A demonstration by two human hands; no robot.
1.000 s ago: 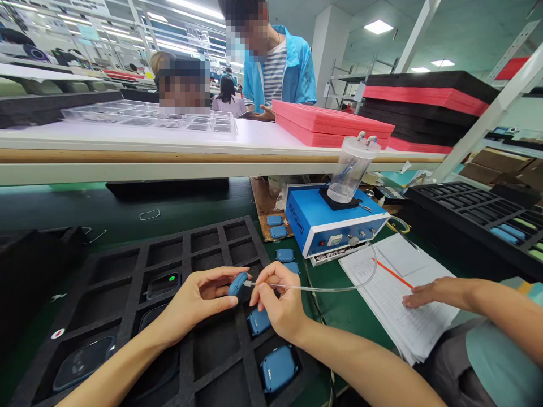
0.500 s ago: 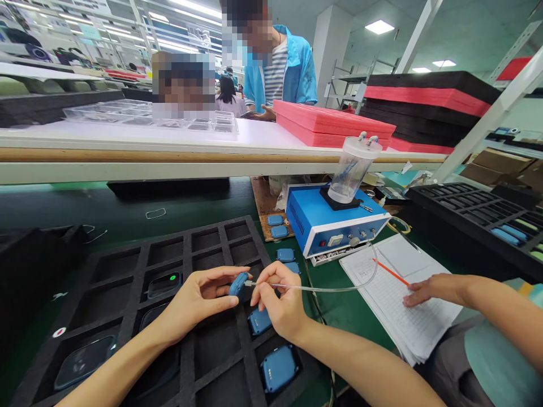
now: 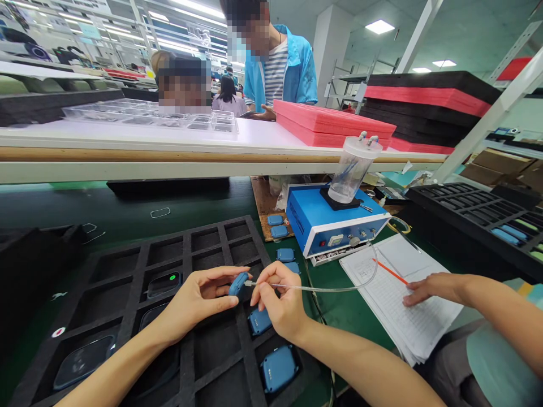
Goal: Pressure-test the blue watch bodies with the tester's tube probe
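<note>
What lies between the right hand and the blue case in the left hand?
In the head view, the pale tip of the clear tube lies there, pointing from the right hand to the blue case.

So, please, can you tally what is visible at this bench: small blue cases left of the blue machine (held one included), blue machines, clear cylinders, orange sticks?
Small blue cases: 7
Blue machine: 1
Clear cylinder: 1
Orange stick: 1
Total: 10
</note>
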